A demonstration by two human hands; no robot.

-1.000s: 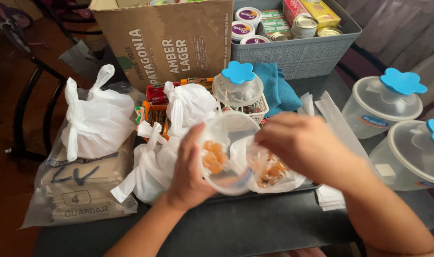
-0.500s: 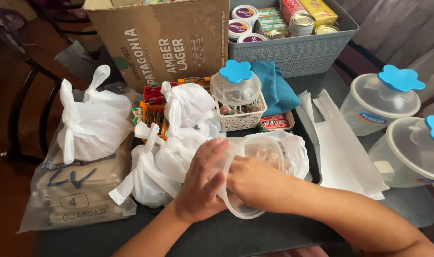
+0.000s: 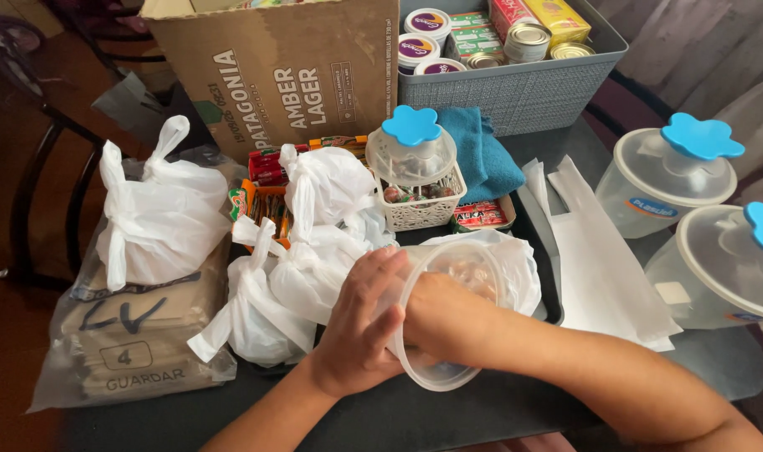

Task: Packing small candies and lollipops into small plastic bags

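A clear plastic tub (image 3: pixel 448 322), round and see-through, is tipped on its side at the near edge of the dark table (image 3: pixel 231 414), its wide rim turned toward the onlooker and its mouth facing the person. Its far end pushes into an open white plastic bag (image 3: pixel 511 268) lying just behind it, and small brownish sweets show blurred through the wall. The left hand (image 3: pixel 360 331) presses flat against its outer side, while the right hand (image 3: pixel 448 318) is plunged inside it.
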